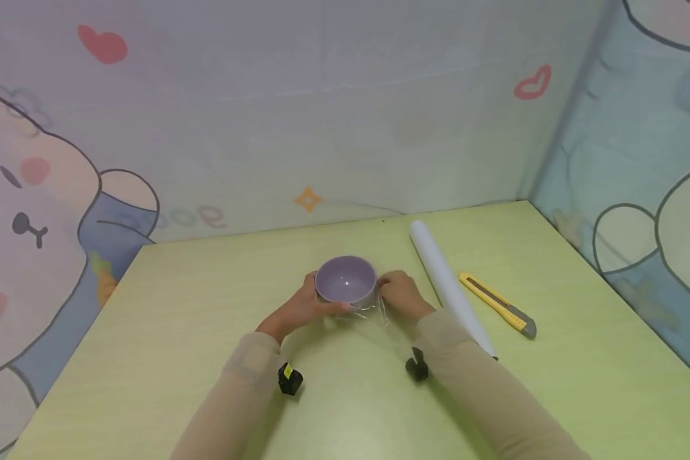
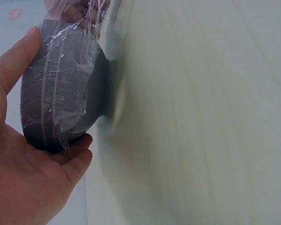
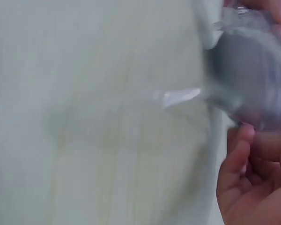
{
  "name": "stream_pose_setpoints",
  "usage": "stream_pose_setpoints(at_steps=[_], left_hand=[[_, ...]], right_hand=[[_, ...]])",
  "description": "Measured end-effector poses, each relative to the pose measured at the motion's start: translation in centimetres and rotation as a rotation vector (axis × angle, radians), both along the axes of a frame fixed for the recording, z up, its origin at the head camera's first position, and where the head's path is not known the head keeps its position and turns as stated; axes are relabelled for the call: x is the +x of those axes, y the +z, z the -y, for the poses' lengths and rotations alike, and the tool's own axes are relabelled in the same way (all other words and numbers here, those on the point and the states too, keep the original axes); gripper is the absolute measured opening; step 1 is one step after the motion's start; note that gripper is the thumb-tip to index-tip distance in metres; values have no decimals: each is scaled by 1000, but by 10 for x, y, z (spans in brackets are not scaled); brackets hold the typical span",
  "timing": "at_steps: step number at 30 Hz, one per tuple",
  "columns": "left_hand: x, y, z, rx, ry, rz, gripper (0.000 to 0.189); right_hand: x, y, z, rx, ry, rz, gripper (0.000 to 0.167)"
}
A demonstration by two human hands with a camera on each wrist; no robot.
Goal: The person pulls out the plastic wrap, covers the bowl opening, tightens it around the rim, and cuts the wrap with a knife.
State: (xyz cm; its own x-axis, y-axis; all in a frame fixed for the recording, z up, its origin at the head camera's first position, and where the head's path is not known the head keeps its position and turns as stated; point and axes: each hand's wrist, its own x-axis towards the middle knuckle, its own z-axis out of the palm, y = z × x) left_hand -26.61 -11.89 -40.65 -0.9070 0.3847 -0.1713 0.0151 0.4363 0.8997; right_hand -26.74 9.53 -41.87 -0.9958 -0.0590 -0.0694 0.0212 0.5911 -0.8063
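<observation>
A purple bowl [image 1: 346, 281] sits near the middle of the table, its inside facing up. My left hand [image 1: 305, 308] grips it from the left, thumb along the near side and fingers behind. In the left wrist view, crinkled clear plastic wrap [image 2: 70, 79] covers part of the bowl's outer wall and hangs past its base. My right hand [image 1: 404, 295] is at the bowl's right side, fingers curled, pinching the wrap close to the wall. A loose strip of wrap [image 3: 182, 97] trails from the bowl in the right wrist view, which is blurred.
Right of the hands lies a white roll [image 1: 445, 281], partly behind my right sleeve. A yellow and grey box cutter [image 1: 497, 305] rests beyond it. Cartoon-printed cloth walls [image 1: 345, 128] stand along the table's back and sides.
</observation>
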Motion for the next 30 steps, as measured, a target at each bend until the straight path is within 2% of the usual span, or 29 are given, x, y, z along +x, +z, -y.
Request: stream_pose_setpoints(at_steps=[2,6,11,13,15,18,21,23,25,28,30], left_hand=[[0,1,1,-1,-7,-4,99],[-2,4,4,-2,-22,-4,102],[-4,3,5,10,-34,5,102],[-4,3,4,14,-38,9,102],[-4,2,3,22,-41,15,101],[-4,0,2,30,-37,27,100],[-4,0,1,33,-35,28,100],[-4,0,2,26,-31,26,100],[-5,0,2,18,-33,19,100],[-6,-1,3,11,-27,24,101],[-5,-1,3,13,-33,23,101]], right_hand=[[0,1,0,-133,10,82,39],[1,2,1,-327,30,204,41],[2,3,-2,-500,-35,332,17],[3,6,-2,-503,-49,354,12],[6,9,-4,-408,-18,322,19],[18,17,-9,-129,67,187,37],[36,25,-17,113,141,66,43],[48,28,-22,195,195,29,44],[59,30,-25,234,239,38,49],[72,30,-23,311,267,32,53],[79,27,-19,400,282,-18,48]])
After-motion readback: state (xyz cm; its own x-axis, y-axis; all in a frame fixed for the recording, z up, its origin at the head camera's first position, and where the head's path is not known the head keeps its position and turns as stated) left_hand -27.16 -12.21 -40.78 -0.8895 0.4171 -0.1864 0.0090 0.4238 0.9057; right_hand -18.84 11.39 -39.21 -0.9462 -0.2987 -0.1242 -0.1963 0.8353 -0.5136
